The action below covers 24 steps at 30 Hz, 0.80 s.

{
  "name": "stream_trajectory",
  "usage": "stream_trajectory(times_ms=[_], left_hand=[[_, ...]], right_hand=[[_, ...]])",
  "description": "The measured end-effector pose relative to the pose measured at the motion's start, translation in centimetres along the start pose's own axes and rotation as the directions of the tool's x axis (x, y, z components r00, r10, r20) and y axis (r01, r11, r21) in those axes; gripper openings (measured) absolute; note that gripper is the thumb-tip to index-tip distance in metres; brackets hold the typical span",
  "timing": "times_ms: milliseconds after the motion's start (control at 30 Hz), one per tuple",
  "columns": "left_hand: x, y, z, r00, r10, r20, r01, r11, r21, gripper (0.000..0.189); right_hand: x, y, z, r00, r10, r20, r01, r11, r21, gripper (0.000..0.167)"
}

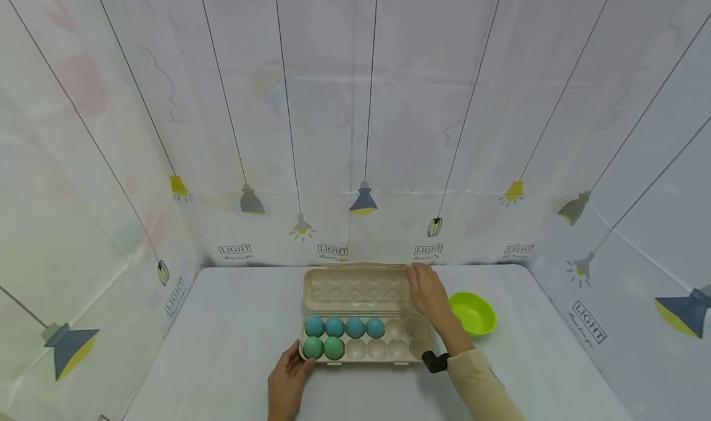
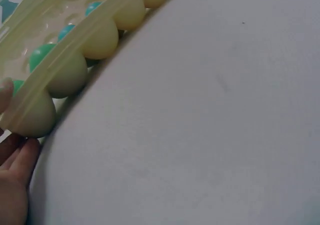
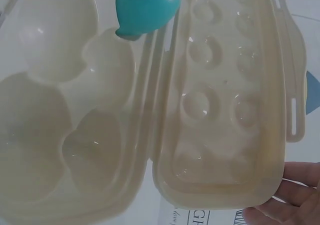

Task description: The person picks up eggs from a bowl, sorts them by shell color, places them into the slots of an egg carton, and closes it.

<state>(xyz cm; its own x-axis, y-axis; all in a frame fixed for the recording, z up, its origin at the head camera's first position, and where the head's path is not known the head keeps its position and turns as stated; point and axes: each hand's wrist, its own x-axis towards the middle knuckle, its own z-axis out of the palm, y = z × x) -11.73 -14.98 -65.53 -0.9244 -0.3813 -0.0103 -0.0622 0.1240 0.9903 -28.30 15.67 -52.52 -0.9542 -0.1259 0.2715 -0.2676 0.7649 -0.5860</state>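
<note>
A beige plastic egg carton [image 1: 366, 362] lies open on the table, its dimpled lid [image 1: 355, 299] raised at the back. Several blue eggs [image 1: 355, 328] fill the left part of the back row; two green eggs [image 1: 333, 348] sit at the front left. The other cups hold nothing. My left hand [image 1: 288, 376] grips the carton's front left corner, thumb at the rim and fingers below in the left wrist view. At the lid's right edge, my right hand [image 1: 432, 297] touches it with extended fingers [image 3: 295, 190]; the thumb is hidden in the right wrist view.
A lime green bowl [image 1: 472, 313] stands to the right of the carton, beside my right forearm. The white table [image 1: 233, 334] is bounded at the back and sides by hanging sheets [image 1: 333, 131] printed with lamps.
</note>
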Motion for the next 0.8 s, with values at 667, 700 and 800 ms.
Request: stream_trajectory(times_ms=[667, 700, 800], left_hand=[[9.4, 11.0, 0.5, 0.999, 0.023, 0.039, -0.034, 0.951, 0.308, 0.080], [10.0, 11.8, 0.8, 0.998, 0.018, 0.056, -0.035, 0.948, 0.317, 0.081], [11.4, 13.6, 1.5, 0.994, 0.001, 0.106, -0.037, 0.941, 0.337, 0.081]], right_hand=[[-0.7, 0.0, -0.1, 1.000, 0.008, -0.023, -0.008, 1.000, 0.024, 0.058], [-0.7, -0.1, 0.0, 1.000, 0.018, -0.017, -0.018, 0.999, 0.029, 0.059], [-0.4, -0.3, 0.1, 0.999, 0.044, -0.006, -0.044, 0.998, 0.038, 0.059]])
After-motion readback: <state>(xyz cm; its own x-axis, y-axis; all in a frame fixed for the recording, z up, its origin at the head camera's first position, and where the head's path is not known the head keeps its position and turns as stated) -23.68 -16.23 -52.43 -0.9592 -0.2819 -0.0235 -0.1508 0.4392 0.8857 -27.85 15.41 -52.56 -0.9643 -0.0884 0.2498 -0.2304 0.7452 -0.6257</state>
